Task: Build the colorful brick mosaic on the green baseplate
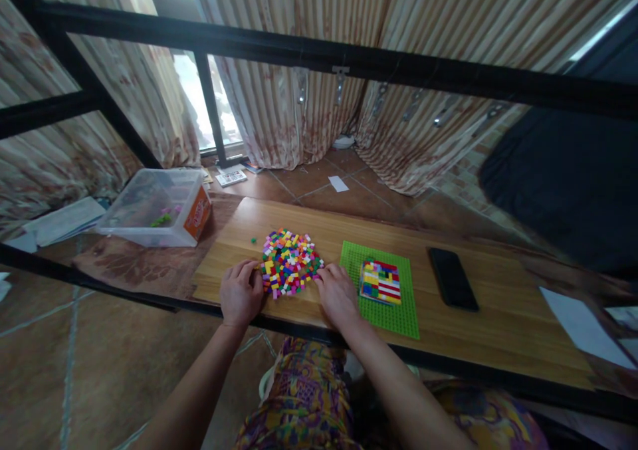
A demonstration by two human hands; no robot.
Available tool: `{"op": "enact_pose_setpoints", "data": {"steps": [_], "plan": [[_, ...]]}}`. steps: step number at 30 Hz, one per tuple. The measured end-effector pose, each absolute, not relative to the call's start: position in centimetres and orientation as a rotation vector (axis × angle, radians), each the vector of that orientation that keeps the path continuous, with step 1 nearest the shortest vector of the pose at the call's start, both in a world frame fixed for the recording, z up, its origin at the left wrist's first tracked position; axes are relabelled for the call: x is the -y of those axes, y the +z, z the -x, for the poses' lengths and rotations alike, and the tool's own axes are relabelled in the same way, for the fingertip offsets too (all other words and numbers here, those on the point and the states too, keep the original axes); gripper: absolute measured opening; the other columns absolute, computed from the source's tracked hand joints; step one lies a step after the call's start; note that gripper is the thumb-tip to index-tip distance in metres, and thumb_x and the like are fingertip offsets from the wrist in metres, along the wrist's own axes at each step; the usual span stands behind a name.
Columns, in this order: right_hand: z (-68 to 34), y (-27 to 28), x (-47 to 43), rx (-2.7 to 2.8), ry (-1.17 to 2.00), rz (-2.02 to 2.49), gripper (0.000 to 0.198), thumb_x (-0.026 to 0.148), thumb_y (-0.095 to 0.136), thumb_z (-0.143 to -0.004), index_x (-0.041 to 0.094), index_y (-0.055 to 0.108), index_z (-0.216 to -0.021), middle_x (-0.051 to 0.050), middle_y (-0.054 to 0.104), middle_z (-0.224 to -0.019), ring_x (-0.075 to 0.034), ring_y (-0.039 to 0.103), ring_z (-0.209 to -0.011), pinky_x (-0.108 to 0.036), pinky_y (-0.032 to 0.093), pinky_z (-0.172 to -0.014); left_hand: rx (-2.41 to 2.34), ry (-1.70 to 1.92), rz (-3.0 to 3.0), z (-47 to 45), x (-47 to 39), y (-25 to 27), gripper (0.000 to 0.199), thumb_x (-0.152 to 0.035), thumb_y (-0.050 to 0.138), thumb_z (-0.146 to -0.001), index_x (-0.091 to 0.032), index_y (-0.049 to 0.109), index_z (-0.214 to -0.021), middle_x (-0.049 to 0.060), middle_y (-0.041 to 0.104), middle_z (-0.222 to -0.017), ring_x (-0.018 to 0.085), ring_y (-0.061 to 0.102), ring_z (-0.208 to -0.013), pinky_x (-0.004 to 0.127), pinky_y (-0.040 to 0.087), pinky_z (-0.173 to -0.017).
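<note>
A round heap of small colourful toy bricks (286,264) lies on the wooden board. My left hand (242,294) rests at the heap's left edge, fingers curled in and closed; what they hold, if anything, is too small to make out. At the right edge, the fingertips of my right hand (339,295) are pinched together against a small pinkish brick. Just right of that hand lies a green studded baseplate (389,320). On it sits a low rectangular block of built bricks (381,282) in mixed colours, with red and white stripes.
A clear plastic box (149,211) with an orange label and a few pieces inside stands at the left. A black phone (452,278) lies right of the baseplate. One green brick (254,240) sits apart, behind my left hand. A black metal bar (319,51) crosses beyond the board.
</note>
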State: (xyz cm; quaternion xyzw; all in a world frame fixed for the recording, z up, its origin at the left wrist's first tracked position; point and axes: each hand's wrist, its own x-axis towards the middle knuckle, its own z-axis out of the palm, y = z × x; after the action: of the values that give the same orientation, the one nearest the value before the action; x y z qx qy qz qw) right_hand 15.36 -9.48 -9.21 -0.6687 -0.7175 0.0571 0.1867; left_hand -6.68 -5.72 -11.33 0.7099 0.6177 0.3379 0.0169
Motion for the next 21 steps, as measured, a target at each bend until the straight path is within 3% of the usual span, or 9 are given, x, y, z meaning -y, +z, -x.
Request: {"op": "enact_pose_setpoints", "data": {"steps": [12,21], "plan": [[-15.7,-8.5,11.9,1.825,0.353,1.828,0.012,0.017,0.055,-0.089,0.021,0.061,-0.080,-0.004,0.064,-0.083,-0.020,0.057,-0.084,-0.031,0.042,-0.077,-1.935,1.076,-2.280,7.0,5.3,-11.7,0.024,-0.029,0.050,-0.086,-0.018,0.069,-0.096,0.008,0.070,-0.100,0.024,0.061,-0.095,0.036,0.046,-0.088],[-21.3,-6.9,15.0,1.436,0.364,1.714,0.013,0.024,0.053,-0.089,0.023,0.065,-0.087,-0.003,0.069,-0.087,-0.019,0.062,-0.085,-0.032,0.047,-0.078,-1.928,1.098,-2.326,7.1,5.1,-11.8,0.024,-0.029,0.051,-0.087,-0.016,0.069,-0.097,0.009,0.071,-0.099,0.024,0.062,-0.095,0.036,0.048,-0.088]]}}
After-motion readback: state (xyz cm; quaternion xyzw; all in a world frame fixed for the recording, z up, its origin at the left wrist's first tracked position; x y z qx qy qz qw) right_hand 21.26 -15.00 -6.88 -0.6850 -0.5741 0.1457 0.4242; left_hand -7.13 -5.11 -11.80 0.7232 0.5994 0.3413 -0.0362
